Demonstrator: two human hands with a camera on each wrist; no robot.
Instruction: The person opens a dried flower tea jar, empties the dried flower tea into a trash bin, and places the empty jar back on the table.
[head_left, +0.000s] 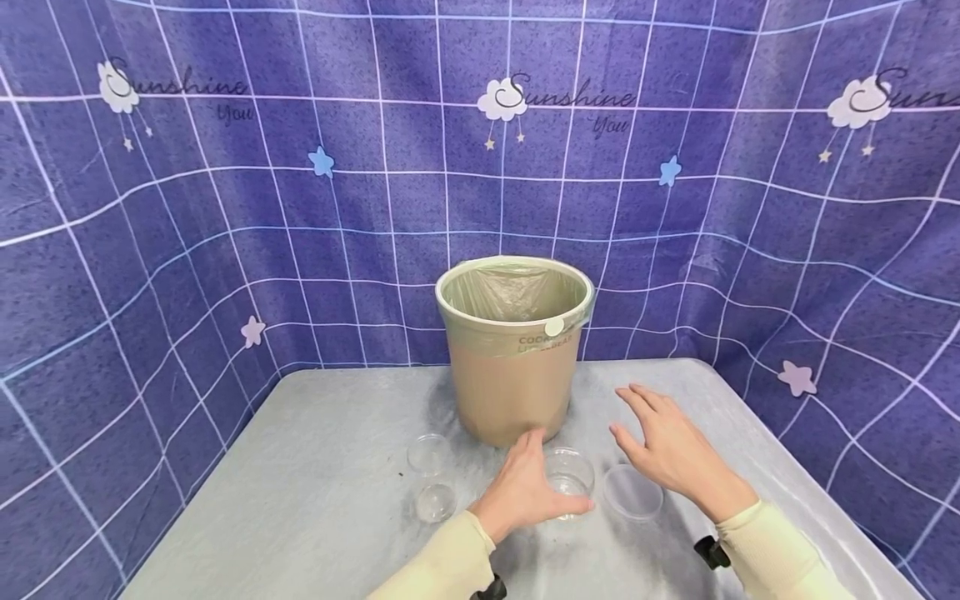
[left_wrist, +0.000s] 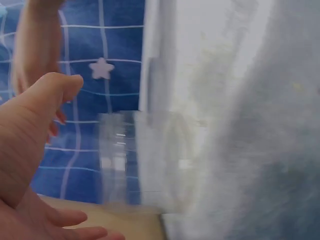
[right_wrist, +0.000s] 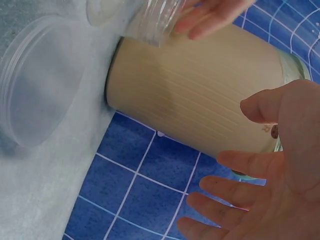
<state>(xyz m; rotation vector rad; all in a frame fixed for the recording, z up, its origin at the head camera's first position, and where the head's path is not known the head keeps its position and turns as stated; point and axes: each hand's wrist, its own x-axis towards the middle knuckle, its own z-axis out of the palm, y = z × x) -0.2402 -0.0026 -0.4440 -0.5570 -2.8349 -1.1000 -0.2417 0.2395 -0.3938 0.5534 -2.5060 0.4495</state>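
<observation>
A clear round plastic container (head_left: pixel 570 473) stands on the table in front of the bin. Beside it is my left hand (head_left: pixel 525 487), thumb and fingers spread apart around its near and left sides. In the left wrist view the container (left_wrist: pixel 117 160) shows beyond the spread thumb and fingers, with a gap between. To the right, a translucent round lid (head_left: pixel 632 493) lies on the table. Over the area behind this lid hovers my right hand (head_left: pixel 671 446), its fingers extended and holding nothing. The right wrist view shows the lid (right_wrist: pixel 45 85) away from the right palm (right_wrist: pixel 300 150).
A beige bin (head_left: pixel 513 383) with a green liner stands at the table's back middle. Left of my left hand lie a clear round piece (head_left: pixel 430 455) and a smaller clear round piece (head_left: pixel 436 502). Blue grid-patterned curtains (head_left: pixel 375 200) surround the grey table (head_left: pixel 300 483).
</observation>
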